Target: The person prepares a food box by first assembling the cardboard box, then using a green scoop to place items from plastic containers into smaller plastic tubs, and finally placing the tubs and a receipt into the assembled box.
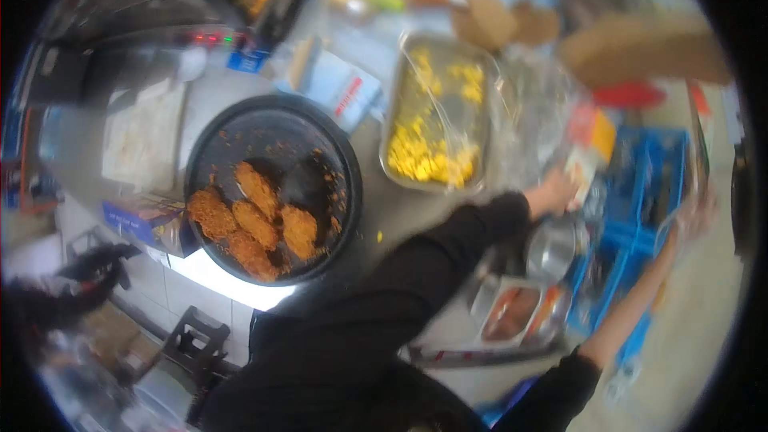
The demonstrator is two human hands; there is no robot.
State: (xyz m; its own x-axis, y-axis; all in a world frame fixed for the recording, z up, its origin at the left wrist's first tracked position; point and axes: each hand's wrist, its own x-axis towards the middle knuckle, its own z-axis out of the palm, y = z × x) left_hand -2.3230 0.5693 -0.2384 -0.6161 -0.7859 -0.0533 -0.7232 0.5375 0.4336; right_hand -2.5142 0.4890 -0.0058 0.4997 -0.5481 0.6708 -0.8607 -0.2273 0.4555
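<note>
My left hand reaches right over the counter. Its fingers are at a white, red and yellow packet and seem to grip it; the far fingers are hidden. My right hand is beyond the blue plastic crate, blurred, with clear plastic film around it. Whether it grips the film is too blurred to tell. Beside my left hand stands a round metal bowl. A metal tray of yellow scrambled egg pieces, partly covered by clear film, lies left of it.
A round black pan holds several breaded, fried cutlets. A light-blue box lies behind it, and a white board to its left. Near the counter's front edge is a tray of brown food. A dark plastic crate is on the floor.
</note>
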